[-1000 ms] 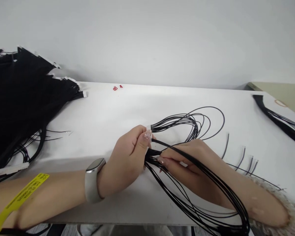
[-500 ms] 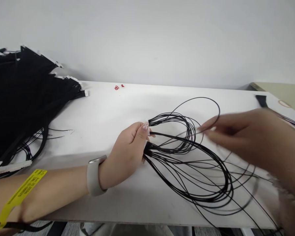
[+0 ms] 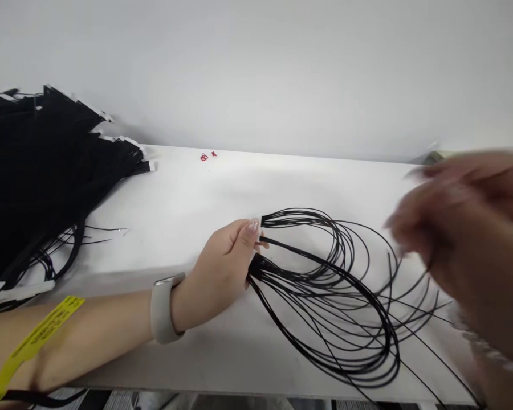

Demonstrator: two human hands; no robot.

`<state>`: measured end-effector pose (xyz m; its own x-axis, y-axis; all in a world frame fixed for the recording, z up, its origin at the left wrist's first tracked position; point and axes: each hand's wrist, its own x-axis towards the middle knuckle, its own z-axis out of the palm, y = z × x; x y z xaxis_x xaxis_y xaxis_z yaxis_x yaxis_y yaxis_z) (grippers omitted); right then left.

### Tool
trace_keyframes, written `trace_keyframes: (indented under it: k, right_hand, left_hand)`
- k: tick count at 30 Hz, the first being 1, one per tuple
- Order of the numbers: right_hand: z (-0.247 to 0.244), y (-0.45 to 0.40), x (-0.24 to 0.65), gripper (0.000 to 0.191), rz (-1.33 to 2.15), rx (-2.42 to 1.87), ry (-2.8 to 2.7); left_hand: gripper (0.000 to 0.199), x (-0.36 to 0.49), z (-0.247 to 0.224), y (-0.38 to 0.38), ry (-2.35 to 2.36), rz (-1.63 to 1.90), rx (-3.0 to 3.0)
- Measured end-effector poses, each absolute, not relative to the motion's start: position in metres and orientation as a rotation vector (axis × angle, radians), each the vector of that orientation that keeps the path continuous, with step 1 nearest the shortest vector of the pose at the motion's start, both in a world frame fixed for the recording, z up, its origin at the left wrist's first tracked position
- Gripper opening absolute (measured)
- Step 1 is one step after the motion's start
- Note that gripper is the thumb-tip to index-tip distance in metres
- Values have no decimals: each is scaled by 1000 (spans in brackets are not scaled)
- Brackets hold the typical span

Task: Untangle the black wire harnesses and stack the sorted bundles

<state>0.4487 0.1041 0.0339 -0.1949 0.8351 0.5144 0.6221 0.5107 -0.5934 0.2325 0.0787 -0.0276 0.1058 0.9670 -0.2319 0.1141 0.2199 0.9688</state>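
Observation:
My left hand [image 3: 226,259] is closed around white connector ends [image 3: 257,228] of a black wire harness [image 3: 263,266], thumb pressed on top. Thin black wires fan out from there to the right in several large loops over the white table [image 3: 188,193]. At the right, my right hand [image 3: 470,228] is raised above the loose wire ends and smeared by motion. Its fingers look bent, but whether a wire is between them cannot be made out.
A large pile of black wire harnesses [image 3: 38,171] with white connectors covers the left of the table. Two small red pieces [image 3: 204,157] lie near the back edge. A yellow printed tag [image 3: 40,333] hangs over my left forearm. Behind the table stands a pale wall [image 3: 256,74].
My right hand has moved up and to the right, away from the wire loop it was pinching. That raised loop has dropped toward the others. My left hand keeps its grip.

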Motion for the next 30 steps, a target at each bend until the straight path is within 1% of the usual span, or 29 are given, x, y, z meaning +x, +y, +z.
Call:
trace_keyframes:
  k: [2, 4, 8, 17, 22, 28, 30]
  right_hand:
    - [25, 98, 429, 3, 369, -1227, -2026]
    - [16, 99, 419, 8, 328, -1204, -2168]
    - [3, 102, 416, 6, 307, -1059, -2334]
    - [-5, 99, 411, 10, 127, -1079, -2347]
    - [-6, 100, 414, 7, 106, -1031, -2437]
    - [-6, 98, 412, 10, 19, -937, -2431]
    - [-8, 98, 410, 7, 17, -917, -2404]
  left_hand:
    - [38, 232, -27, 79, 1287, 913, 1184]
    - [36, 232, -26, 79, 1272, 917, 1192]
    - [36, 233, -24, 80, 1254, 896, 1215]
    - [35, 234, -23, 78, 1217, 872, 1246]
    - [37, 234, -22, 80, 1224, 861, 1295]
    - [36, 233, -19, 82, 1296, 835, 1536]
    - [36, 233, -18, 81, 1286, 839, 1574]
